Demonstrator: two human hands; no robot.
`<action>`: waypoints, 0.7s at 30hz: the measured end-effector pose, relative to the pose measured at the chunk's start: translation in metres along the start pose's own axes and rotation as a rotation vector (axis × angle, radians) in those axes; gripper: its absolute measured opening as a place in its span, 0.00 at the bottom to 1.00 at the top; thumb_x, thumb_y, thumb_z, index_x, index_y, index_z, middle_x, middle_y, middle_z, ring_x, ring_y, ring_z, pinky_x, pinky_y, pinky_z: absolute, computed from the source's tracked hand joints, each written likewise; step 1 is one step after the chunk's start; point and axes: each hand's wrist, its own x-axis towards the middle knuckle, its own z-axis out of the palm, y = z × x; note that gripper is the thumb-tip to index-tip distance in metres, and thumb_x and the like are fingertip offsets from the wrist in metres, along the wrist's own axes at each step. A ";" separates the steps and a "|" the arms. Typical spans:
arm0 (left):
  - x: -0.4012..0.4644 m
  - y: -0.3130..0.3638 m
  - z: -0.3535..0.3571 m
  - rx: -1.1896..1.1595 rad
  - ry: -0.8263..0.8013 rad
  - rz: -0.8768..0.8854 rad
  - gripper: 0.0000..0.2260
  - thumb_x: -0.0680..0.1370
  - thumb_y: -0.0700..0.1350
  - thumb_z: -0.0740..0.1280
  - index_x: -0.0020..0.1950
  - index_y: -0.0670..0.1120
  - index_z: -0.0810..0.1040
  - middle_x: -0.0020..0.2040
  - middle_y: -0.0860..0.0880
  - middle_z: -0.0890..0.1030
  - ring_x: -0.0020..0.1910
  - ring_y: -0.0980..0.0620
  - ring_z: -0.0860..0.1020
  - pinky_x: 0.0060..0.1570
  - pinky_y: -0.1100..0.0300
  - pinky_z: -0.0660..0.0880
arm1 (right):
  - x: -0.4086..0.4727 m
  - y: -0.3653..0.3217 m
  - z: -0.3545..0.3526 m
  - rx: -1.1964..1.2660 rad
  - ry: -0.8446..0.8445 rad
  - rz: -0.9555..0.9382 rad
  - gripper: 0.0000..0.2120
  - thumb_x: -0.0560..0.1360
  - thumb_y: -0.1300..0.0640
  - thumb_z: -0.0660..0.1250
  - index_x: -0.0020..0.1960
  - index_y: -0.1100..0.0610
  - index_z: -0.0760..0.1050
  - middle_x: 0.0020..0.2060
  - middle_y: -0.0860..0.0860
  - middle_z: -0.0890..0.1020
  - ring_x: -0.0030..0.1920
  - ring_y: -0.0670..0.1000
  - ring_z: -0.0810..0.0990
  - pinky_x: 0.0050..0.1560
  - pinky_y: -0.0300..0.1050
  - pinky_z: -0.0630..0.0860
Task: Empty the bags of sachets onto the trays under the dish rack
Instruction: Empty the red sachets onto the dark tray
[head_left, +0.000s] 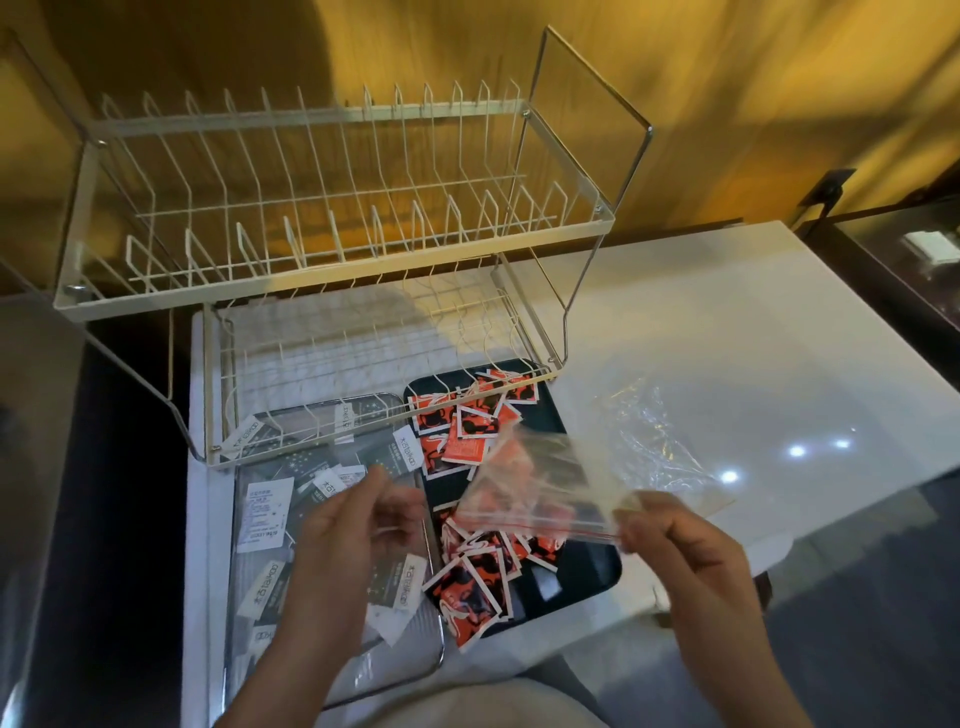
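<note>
Standing over the white table (701, 322) and straddling both trays: a two-tier wire dish rack (332, 208), both tiers bare. Lying flat on the tabletop to the right: a crumpled clear bag (654, 431), apparently already emptied.

Sitting under the rack's lower tier, side by side: a silver tray (415, 660) on the left, carrying dark and white sachets (262, 506); a black tray (597, 571) on the right, carrying red sachets (467, 592) heaped along its left half.

Hanging over the black tray: a clear zip bag (540, 478), looking empty, though motion blur is hiding any last sachet.

Pinching the bag's zip edge at its right end: right hand (685, 551), fingers curled tight. Hovering above the silver tray: left hand (358, 525), fingers loosely curled and blurred, seemingly gripping nothing.

Risking, by judgement: a shake too wide flinging stragglers past the black tray's rim onto the table, or across into the silver tray, mixing the two kinds; the bag snagging on the rack's front wire.
</note>
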 end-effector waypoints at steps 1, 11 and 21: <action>0.002 0.001 -0.002 0.036 0.006 0.040 0.19 0.82 0.44 0.61 0.36 0.43 0.85 0.34 0.45 0.85 0.36 0.47 0.81 0.41 0.52 0.77 | 0.000 -0.001 -0.006 -0.040 0.013 -0.019 0.10 0.69 0.57 0.73 0.30 0.58 0.79 0.46 0.46 0.82 0.48 0.46 0.81 0.45 0.39 0.75; -0.029 -0.020 0.037 0.669 -0.526 0.293 0.28 0.69 0.49 0.75 0.64 0.69 0.69 0.63 0.73 0.72 0.63 0.71 0.71 0.62 0.71 0.69 | 0.000 -0.010 -0.016 0.029 0.186 -0.018 0.16 0.66 0.47 0.65 0.40 0.57 0.84 0.35 0.47 0.86 0.35 0.42 0.81 0.43 0.42 0.74; -0.025 -0.041 0.087 0.456 -0.567 0.028 0.15 0.72 0.43 0.75 0.56 0.54 0.79 0.47 0.55 0.85 0.49 0.57 0.83 0.51 0.60 0.78 | 0.023 -0.006 -0.050 0.204 0.156 0.053 0.14 0.72 0.49 0.70 0.53 0.55 0.82 0.45 0.55 0.85 0.38 0.56 0.84 0.48 0.45 0.81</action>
